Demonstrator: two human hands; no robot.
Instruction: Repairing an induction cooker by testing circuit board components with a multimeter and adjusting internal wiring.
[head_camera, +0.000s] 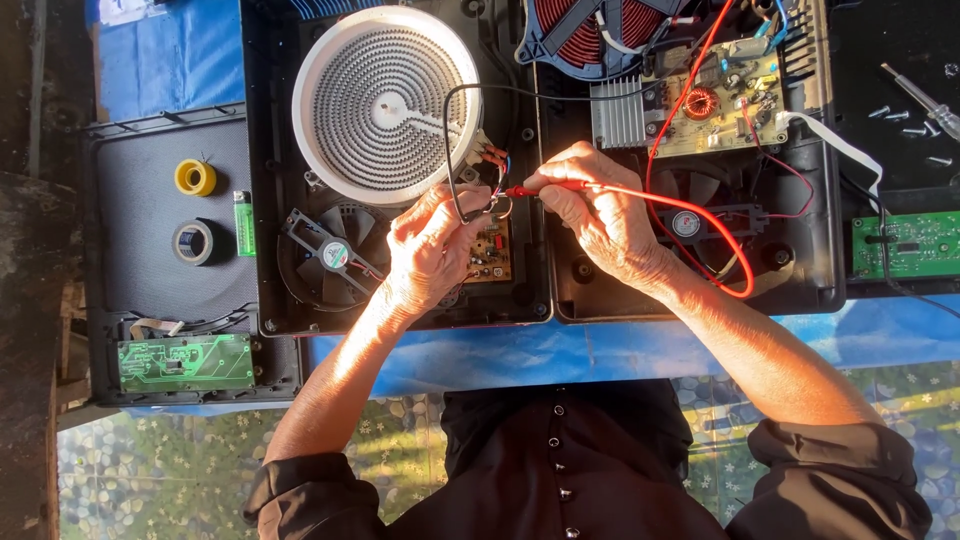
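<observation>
**Probing the small board inside the open cooktop**

Leaning over the blue table (480, 360), your dark sleeves sit at the bottom edge, both forearms reaching up into the open black housing (268, 200).

Your left hand (432, 245) is curled, fingertips pinched on what looks like a black probe lead (450, 150); the tip itself is hidden by your fingers. It rests over the small brown circuit board (492, 252), just right of the black cooling fan (330, 255).

Your right hand (598, 210) pinches the red probe (535, 189) between thumb and fingers, tip pointing left at the wire bundle just above that board. The red lead (700, 215) loops right and down past your wrist.

Off to your left: a green control board (185, 362), a grey tape roll (193, 242), a yellow tape roll (195, 178) and a green lighter (244, 224), all on a black panel.

Beyond your hands: the round white heating element (385, 100), touching nothing you hold. Right of it, a finned heatsink (618, 112) beside the main board (720, 100), with a red coil (600, 25) at the top edge.

Far right: another green board (910, 245), loose screws (905, 120) and a screwdriver (925, 100).
</observation>
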